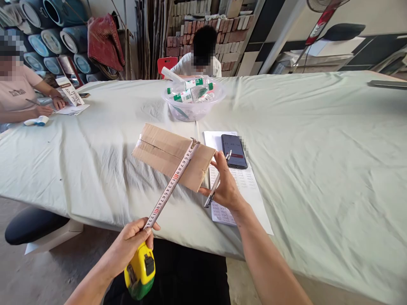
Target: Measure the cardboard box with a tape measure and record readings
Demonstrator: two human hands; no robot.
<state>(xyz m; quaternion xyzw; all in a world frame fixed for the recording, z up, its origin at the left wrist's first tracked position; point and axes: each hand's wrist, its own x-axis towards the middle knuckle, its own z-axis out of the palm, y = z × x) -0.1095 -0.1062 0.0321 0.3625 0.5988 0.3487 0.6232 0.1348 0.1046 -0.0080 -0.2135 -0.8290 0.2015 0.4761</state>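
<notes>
A flat brown cardboard box [165, 152] lies on the white cloth-covered table [318, 148]. Across it runs the white blade of a tape measure [173, 182], its hook caught on the box's far edge. My left hand [129, 243] grips the yellow-green tape measure case [140, 271] off the table's near edge, thumb pressing the blade. My right hand [224, 182] holds a silver pen [216, 184] while its fingers rest against the right end of the box.
A printed sheet [238, 182] with a black phone [234, 151] lies right of the box. A clear bowl of small bottles [193, 99] stands behind. One person sits at the far side, another writes at the left end. A chair [32, 224] stands below left.
</notes>
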